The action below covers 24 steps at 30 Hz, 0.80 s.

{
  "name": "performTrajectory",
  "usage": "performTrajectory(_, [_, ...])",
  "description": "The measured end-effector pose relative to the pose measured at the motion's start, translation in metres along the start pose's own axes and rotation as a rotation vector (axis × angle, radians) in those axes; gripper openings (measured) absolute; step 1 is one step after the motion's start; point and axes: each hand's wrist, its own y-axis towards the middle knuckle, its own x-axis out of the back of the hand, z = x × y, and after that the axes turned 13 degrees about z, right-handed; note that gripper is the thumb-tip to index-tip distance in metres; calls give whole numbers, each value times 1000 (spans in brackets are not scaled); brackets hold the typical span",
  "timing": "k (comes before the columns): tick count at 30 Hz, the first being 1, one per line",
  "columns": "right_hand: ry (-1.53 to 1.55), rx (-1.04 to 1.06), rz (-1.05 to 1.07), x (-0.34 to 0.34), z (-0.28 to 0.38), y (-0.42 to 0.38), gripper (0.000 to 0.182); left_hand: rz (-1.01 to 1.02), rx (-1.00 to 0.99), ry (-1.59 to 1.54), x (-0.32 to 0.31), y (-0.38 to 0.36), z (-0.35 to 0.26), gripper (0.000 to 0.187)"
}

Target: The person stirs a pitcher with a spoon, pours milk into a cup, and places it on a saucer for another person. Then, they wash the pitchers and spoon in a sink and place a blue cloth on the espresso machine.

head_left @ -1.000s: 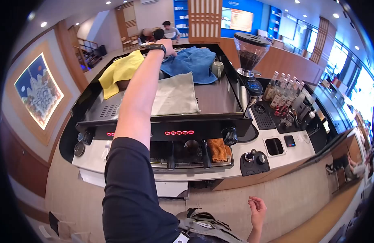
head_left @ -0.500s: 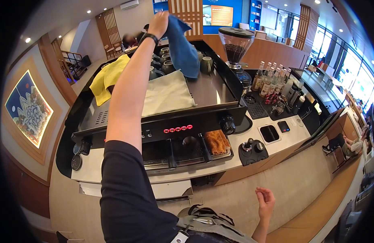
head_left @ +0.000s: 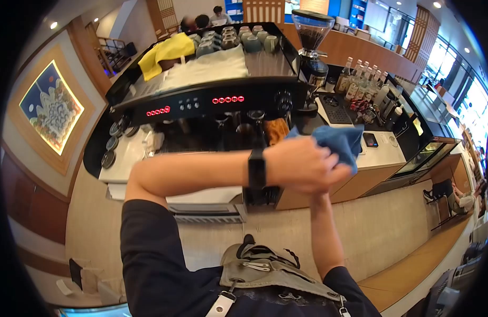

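My left hand (head_left: 294, 162), with a black watch on its wrist, is stretched across in front of the coffee machine and closed on a blue cloth (head_left: 341, 142). The cloth is bunched and hangs out beyond the fingers. My right hand (head_left: 333, 178) meets the left at the cloth; overlap and blur hide most of its fingers. Behind them stands the black espresso machine (head_left: 196, 105) with lit red buttons. A yellow cloth (head_left: 167, 53) and a whitish cloth (head_left: 209, 68) lie on its top. An orange-brown cloth (head_left: 276, 130) is at its right end, below the knob.
Several cups (head_left: 252, 42) stand on the machine's top. To the right are a coffee grinder (head_left: 311, 45), several bottles (head_left: 360, 82) and a small black scale (head_left: 370, 140) on the counter. People (head_left: 218, 17) sit at the back, and another person (head_left: 458, 198) sits at the far right.
My left hand has come down from above the machine's cups to in front of it, bringing the blue cloth. My right hand has risen to meet it. The view has shifted.
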Motion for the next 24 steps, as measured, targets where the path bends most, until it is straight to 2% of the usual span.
performTrajectory(1, [-21,-33,-90,-5,-10,-16,37,-129,-3,-3,-34,-8,-17,23])
performTrajectory(2, [-57,-59,-177,-10,-18,-30,35,-164,43,-79,-55,-17,-34,25])
performTrajectory(5, [-477,-162,-363,-18,-22,-58,28,-294,197,-204,-96,-35,-85,25])
performTrajectory(7, [-929,-292,-350,-27,-16,-65,23,-390,268,-273,-109,-43,-118,22])
performTrajectory(8, [-1149,-361,-333,-33,-8,-66,21,-323,298,-398,-111,-47,-137,19])
performTrajectory(10, [-1295,-344,-191,-48,16,-64,17,-391,161,-419,-95,-57,-144,22])
performTrajectory(11, [-1140,-185,-90,-58,29,-64,13,-430,84,-433,-89,-61,-143,24])
performTrajectory(12, [-1112,-101,-33,-66,30,-68,13,-567,50,-576,-91,-71,-131,29])
performTrajectory(13, [-1080,-20,27,-74,31,-72,14,-833,123,-901,-92,-75,-128,22])
performTrajectory(15, [-1274,-4,77,-98,1,-87,31,-1433,-156,-1635,-112,-56,-115,42])
performTrajectory(16, [-819,-93,83,-107,-27,-101,42,-1643,-313,-2012,-123,-48,-110,48])
performTrajectory(17, [-366,-154,20,-117,-55,-115,54,-1702,-275,-2056,-140,-47,-110,50])
performTrajectory(19, [336,-551,242,-138,-1,-108,91,-1805,-203,-2139,-181,-56,-105,54])
performTrajectory(20, [377,-442,152,-157,8,-106,99,-1735,-425,-2220,-202,-67,-106,56])
performTrajectory(21, [415,-341,57,-173,8,-112,106,-1701,-323,-2097,-200,-74,-107,55])
performTrajectory(23, [353,-348,27,-179,-7,-123,97,-1737,-45,-2057,-200,-85,-122,53])
performTrajectory(24, [348,-337,5,-185,-11,-126,97,-1624,170,-1859,-194,-89,-124,53])
